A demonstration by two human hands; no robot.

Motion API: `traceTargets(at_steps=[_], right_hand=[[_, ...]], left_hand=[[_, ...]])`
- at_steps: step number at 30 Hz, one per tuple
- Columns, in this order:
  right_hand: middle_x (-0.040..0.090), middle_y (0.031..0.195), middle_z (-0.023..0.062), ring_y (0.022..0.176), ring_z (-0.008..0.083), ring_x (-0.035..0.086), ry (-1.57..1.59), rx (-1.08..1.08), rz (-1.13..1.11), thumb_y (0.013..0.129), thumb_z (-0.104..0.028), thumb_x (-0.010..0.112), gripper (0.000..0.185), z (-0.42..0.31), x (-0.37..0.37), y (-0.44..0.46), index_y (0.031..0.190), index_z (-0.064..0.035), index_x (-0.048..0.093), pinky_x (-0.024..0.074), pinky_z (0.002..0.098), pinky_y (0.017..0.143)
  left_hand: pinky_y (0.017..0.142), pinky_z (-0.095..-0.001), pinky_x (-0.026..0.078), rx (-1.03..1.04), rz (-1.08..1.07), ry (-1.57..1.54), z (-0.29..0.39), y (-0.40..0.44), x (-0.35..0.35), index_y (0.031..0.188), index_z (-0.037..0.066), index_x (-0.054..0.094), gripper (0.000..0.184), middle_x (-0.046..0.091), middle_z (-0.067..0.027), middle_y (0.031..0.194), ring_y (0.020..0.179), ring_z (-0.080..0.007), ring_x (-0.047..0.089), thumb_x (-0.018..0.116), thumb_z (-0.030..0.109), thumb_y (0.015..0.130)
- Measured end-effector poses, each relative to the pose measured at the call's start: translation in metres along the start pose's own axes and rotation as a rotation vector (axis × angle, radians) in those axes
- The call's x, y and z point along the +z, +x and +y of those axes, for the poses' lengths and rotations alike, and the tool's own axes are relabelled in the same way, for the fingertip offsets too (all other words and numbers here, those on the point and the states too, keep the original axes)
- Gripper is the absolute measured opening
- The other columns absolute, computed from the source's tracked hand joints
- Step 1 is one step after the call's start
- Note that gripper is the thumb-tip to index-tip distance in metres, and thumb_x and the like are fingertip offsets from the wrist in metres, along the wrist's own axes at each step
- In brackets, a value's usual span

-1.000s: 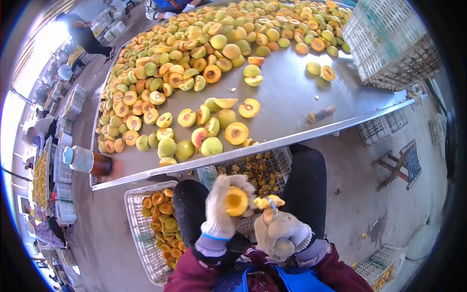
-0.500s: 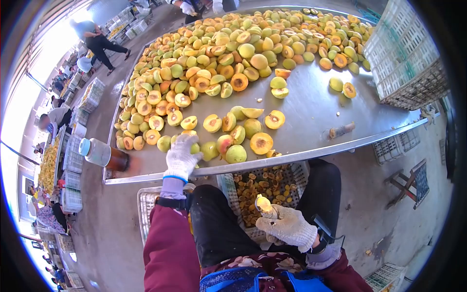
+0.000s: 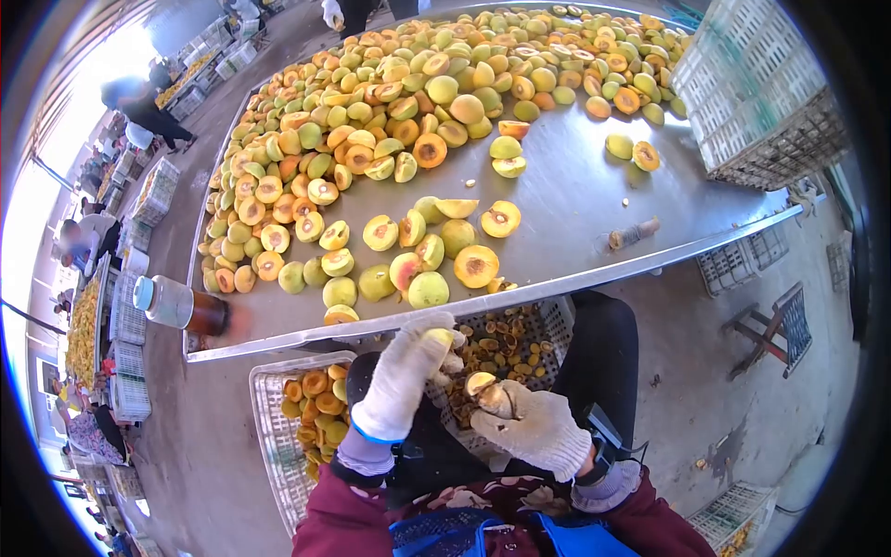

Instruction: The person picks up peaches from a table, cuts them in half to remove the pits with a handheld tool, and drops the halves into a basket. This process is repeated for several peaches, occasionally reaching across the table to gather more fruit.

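Note:
My left hand (image 3: 401, 376), in a white knitted glove, is closed around a peach half (image 3: 437, 342) just below the table's front edge. Its fingers hide most of the fruit. To its right, my right hand (image 3: 534, 427), also gloved, is closed on a small object with a round, pale yellow end (image 3: 480, 382); its kind is unclear. The two hands are close together but apart, above a crate (image 3: 560, 325) of brown-yellow scraps between my knees. Halved peaches (image 3: 408, 102) lie heaped on the metal table (image 3: 557, 223), with several loose ones near the front edge.
A crate of peach halves (image 3: 320, 408) stands at my left. On the table are a bottle of brown liquid (image 3: 181, 306), a short wrapped stick (image 3: 634, 233) and a tilted white crate (image 3: 756, 93). A folding stool (image 3: 775, 330) stands right; people work at the left.
My left hand has come back from the table's edge toward my right hand, bringing a peach half. My right hand has shifted slightly left. The view has moved a little.

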State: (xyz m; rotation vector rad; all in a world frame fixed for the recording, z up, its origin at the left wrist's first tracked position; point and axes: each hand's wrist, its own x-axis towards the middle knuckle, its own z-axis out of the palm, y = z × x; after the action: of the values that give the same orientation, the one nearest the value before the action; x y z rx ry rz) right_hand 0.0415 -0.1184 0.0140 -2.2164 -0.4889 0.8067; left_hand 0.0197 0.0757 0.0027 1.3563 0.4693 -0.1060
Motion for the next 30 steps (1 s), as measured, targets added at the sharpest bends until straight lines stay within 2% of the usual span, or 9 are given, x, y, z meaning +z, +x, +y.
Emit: traceTargets(at_steps=[1, 4, 6, 9, 10, 13, 15, 19, 30], right_hand=[[0.068, 0.079, 0.0132, 0.076, 0.0340, 0.067, 0.071, -0.002, 0.019, 0.085, -0.055, 0.058, 0.045, 0.001, -0.001, -0.004, 0.103, -0.0135, 0.060, 0.0522, 0.0418, 0.067], [0.067, 0.076, 0.0129, 0.074, 0.0340, 0.067, 0.163, -0.035, -0.015, 0.085, -0.053, 0.058, 0.044, 0.001, 0.000, -0.006, 0.101, -0.0126, 0.060, 0.0520, 0.0424, 0.065], [0.067, 0.073, 0.0129, 0.071, 0.0335, 0.067, 0.063, -0.054, 0.014, 0.085, -0.053, 0.058, 0.043, 0.000, 0.000, -0.007, 0.099, -0.0122, 0.059, 0.0518, 0.0427, 0.063], [0.066, 0.069, 0.0129, 0.065, 0.0332, 0.066, -0.090, -0.064, 0.052, 0.085, -0.051, 0.059, 0.041, -0.001, 0.000, -0.006, 0.095, -0.0116, 0.058, 0.0513, 0.0433, 0.060], [0.065, 0.067, 0.0130, 0.063, 0.0333, 0.066, -0.145, -0.067, 0.058, 0.085, -0.051, 0.059, 0.040, 0.000, 0.001, -0.006, 0.092, -0.0115, 0.058, 0.0510, 0.0437, 0.058], [0.065, 0.067, 0.0135, 0.062, 0.0340, 0.065, -0.115, -0.098, 0.119, 0.085, -0.050, 0.061, 0.039, 0.006, 0.004, -0.006, 0.091, -0.0116, 0.057, 0.0508, 0.0437, 0.057], [0.065, 0.067, 0.0134, 0.063, 0.0344, 0.065, -0.075, -0.108, 0.153, 0.084, -0.049, 0.062, 0.039, 0.006, 0.004, -0.010, 0.092, -0.0116, 0.057, 0.0509, 0.0435, 0.058], [0.066, 0.071, 0.0137, 0.068, 0.0346, 0.066, 0.108, -0.097, 0.070, 0.084, -0.049, 0.063, 0.039, 0.009, 0.004, -0.013, 0.095, -0.0120, 0.058, 0.0518, 0.0434, 0.061], [0.070, 0.088, 0.0128, 0.085, 0.0321, 0.069, 0.185, 0.068, -0.131, 0.082, -0.052, 0.068, 0.048, 0.003, -0.006, -0.019, 0.107, -0.0111, 0.063, 0.0544, 0.0391, 0.073]], left_hand=[[0.080, -0.0324, 0.051, -0.051, -0.230, -0.278, -0.006, 0.004, -0.018, 0.124, 0.002, 0.053, 0.055, 0.062, -0.0104, 0.112, 0.086, -0.0204, 0.062, 0.047, 0.049, 0.098], [0.078, -0.0307, 0.051, -0.067, -0.155, -0.412, -0.008, -0.008, -0.002, 0.123, 0.001, 0.053, 0.064, 0.062, -0.0098, 0.108, 0.086, -0.0201, 0.062, 0.037, 0.058, 0.097], [0.079, -0.0309, 0.052, -0.090, -0.123, -0.542, -0.004, -0.014, 0.012, 0.124, 0.003, 0.053, 0.050, 0.062, -0.0113, 0.107, 0.086, -0.0202, 0.063, 0.053, 0.044, 0.096], [0.083, -0.0336, 0.053, 0.388, -0.039, 0.364, 0.000, -0.026, 0.022, 0.123, 0.004, 0.054, 0.050, 0.063, -0.0101, 0.109, 0.085, -0.0207, 0.064, 0.076, 0.013, 0.079], [0.082, -0.0334, 0.053, 0.628, 0.000, 0.818, 0.007, -0.020, 0.020, 0.122, 0.003, 0.054, 0.053, 0.063, -0.0082, 0.108, 0.086, -0.0200, 0.064, 0.078, 0.018, 0.078], [0.081, -0.0316, 0.052, 0.392, 0.068, 0.635, -0.001, -0.017, 0.023, 0.123, 0.007, 0.054, 0.044, 0.063, -0.0103, 0.108, 0.092, -0.0175, 0.063, 0.072, 0.017, 0.084], [0.080, -0.0319, 0.052, 0.044, -0.024, -0.310, 0.004, -0.023, 0.026, 0.123, 0.004, 0.054, 0.051, 0.064, -0.0124, 0.106, 0.088, -0.0205, 0.064, 0.061, 0.044, 0.091], [0.081, -0.0287, 0.048, -0.004, -0.082, -0.289, -0.014, -0.026, 0.026, 0.124, -0.003, 0.051, 0.069, 0.064, -0.0113, 0.097, 0.089, -0.0184, 0.062, 0.040, 0.060, 0.096], [0.088, -0.0362, 0.050, 0.119, -0.006, -0.396, -0.017, -0.041, 0.061, 0.125, -0.005, 0.053, 0.068, 0.065, -0.0150, 0.109, 0.096, -0.0227, 0.063, 0.038, 0.056, 0.098]])
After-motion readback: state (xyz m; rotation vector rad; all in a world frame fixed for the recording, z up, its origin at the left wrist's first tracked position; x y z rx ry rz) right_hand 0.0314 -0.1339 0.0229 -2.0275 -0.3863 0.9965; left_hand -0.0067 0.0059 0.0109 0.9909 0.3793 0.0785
